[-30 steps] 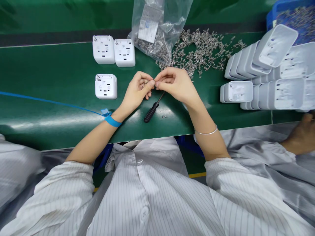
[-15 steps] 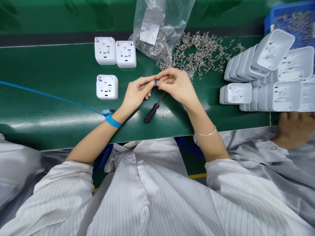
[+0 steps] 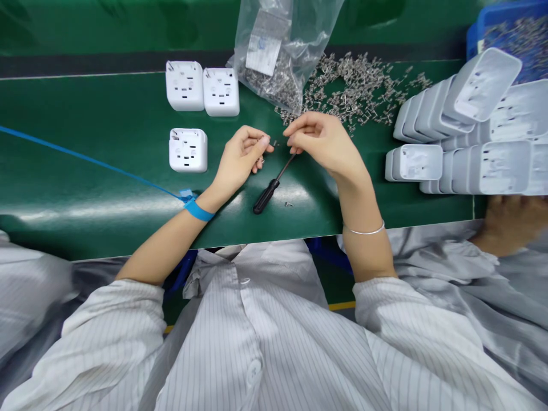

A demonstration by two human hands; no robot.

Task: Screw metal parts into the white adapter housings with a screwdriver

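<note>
Left hand: your left hand (image 3: 240, 154) is palm-in with curled fingers, thumb pressed to the index finger, clamped on some tiny metal bits (image 3: 262, 161) peeking out between the fingers
Left forearm: slants up from the sleeve, blue wristband (image 3: 198, 210) on the wrist, its cord cut off at the left edge
Right hand: your right hand (image 3: 327, 140) is a bit apart from the left, wrist bent, thumb and index tips close together; can't tell if they pinch anything
Metal piece: one piece (image 3: 276, 144) sits just beyond your left fingertips, too small to tell if it's held
Screwdriver: black-handled screwdriver (image 3: 266, 197) lies between your forearms on the worktop (image 3: 107, 114), its tip hidden by your right fingers
Pile: metal pieces (image 3: 359, 85) beyond your right hand, partly behind the clear bag (image 3: 295, 51), which the top edge crops
Blue tub (image 3: 473, 40): cut off at the right
</note>
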